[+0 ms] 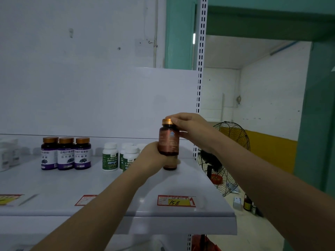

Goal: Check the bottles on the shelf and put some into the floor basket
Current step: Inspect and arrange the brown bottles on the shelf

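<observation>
Shelf: white board [54, 187], price tags at its front edge, one [175, 201] reading 158.
Room: white wall behind, green frame [315, 105] at right.
Around: purple bottles [66, 153] and white-capped green bottles [110, 157] stand to the left; a fan [226, 160] stands past the right end.
Bottle [169, 140]: brown, gold cap, upright above the shelf's right part.
Left hand [154, 156]: grips its lower body.
Right hand [188, 125]: fingers curled on the cap.
</observation>
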Motion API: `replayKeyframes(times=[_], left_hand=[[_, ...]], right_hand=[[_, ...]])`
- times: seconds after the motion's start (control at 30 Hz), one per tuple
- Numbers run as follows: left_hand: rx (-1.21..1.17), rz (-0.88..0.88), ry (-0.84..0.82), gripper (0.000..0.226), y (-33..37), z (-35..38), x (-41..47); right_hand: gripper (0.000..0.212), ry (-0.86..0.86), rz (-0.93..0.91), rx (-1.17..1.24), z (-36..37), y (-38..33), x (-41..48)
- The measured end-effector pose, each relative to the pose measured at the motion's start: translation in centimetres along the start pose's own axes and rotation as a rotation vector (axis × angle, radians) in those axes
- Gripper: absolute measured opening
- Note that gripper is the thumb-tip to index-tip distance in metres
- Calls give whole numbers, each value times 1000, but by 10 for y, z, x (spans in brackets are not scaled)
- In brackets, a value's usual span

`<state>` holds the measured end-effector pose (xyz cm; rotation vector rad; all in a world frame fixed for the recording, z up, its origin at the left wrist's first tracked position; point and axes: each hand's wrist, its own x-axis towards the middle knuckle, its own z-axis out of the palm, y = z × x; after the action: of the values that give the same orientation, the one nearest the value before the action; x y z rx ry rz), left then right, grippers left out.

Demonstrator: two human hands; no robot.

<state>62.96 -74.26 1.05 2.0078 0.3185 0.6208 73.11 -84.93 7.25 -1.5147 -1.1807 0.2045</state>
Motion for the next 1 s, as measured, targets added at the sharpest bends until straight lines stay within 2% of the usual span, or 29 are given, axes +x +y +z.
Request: replayKeyframes(times=[0.07, 0.17, 0.23, 0.3, 0.47, 0.57, 0.67, 0.77, 0.87, 1.0], left_hand=[[-26, 1, -68, 48, 3, 2, -1], [-79, 7, -6, 37, 7, 1, -2], [-61, 34, 41, 44, 5, 2, 0], [-22, 41, 45, 53, 3, 5, -2], [-39, 10, -70, 51, 2, 1, -3], [-41, 24, 3, 48, 2, -2, -1], [-31, 34, 102, 52, 6, 0, -1], [-26, 21, 33, 50, 9, -1, 1], [-52, 23, -17, 46, 7, -6, 1], [-48, 37, 125, 50, 1, 0, 3]], right_hand=[[26, -4, 2, 37, -3, 0, -1], [27, -6, 29, 19, -5, -1, -2], [31, 48, 30, -110, -2, -1, -2], [28, 122, 23, -137, -1, -3, -1], [22, 67, -7, -97, -2, -7, -5], [24, 35, 39, -47, 0, -6, -3], [34, 84, 50, -173, 4, -6, 0], [23, 130, 4, -103, 4, -10, 0], [26, 54, -6, -29, 0, -12, -1], [31, 15, 28, -136, 4, -9, 0]])
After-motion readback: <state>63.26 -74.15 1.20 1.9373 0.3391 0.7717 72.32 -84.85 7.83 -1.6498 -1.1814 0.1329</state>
